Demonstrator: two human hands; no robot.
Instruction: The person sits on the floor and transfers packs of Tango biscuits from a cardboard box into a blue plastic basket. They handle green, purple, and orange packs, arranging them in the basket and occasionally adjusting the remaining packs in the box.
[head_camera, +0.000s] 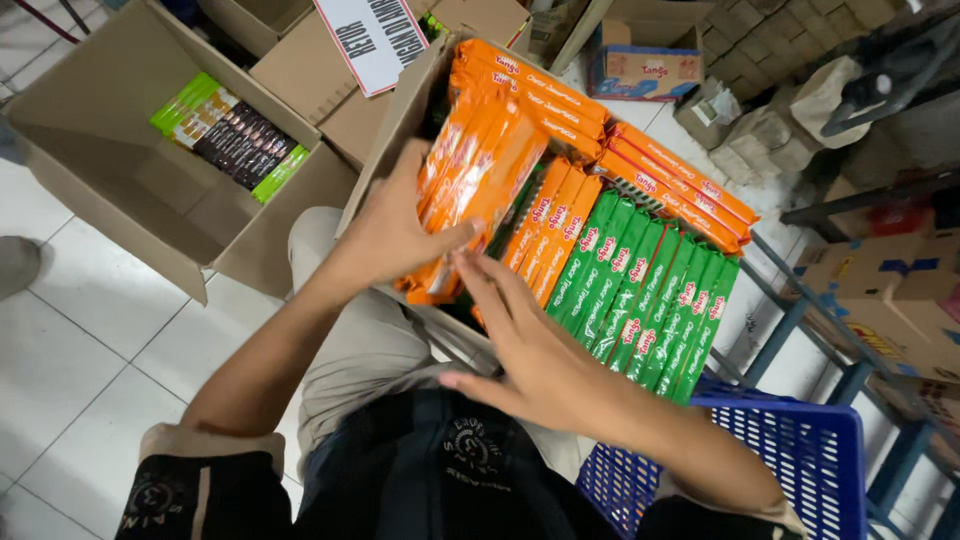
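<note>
Over the open carton (395, 130), a stack of orange wafer packs (478, 180) (light, slick-wrapped, probably crushable, best gripped across its flat sides) is clasped by the left hand (390, 235), while the right hand (530, 350) is spread open, fingertips touching its lower end.

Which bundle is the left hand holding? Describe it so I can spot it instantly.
Find the open cardboard carton in front of the person, packed with long snack packets. At its near left side, the left hand grips a bundle of orange packets. Unlike the flat orange and green rows beside it, it stands tilted above them.
</note>
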